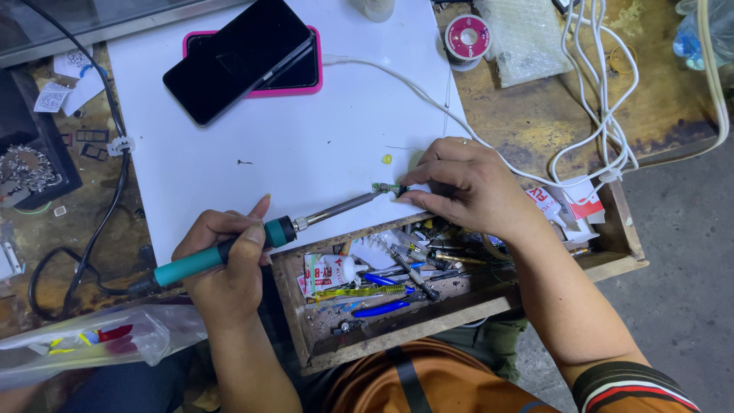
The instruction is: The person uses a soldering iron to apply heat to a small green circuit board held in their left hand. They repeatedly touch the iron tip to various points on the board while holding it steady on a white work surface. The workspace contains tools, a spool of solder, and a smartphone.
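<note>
At frame centre, a soldering iron (252, 241) is gripped by the left hand (225, 268); a tiny green part (386, 187), half hidden, is pinched by the right hand (466, 187).

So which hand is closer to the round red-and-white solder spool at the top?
Right. The right hand lies just below the solder spool; the left hand, gripping the teal soldering iron, sits far lower-left.

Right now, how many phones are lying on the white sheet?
2. A black phone lies slanted on top of a second phone in a pink case, at the far end of the white sheet. Neither hand touches them.
</note>
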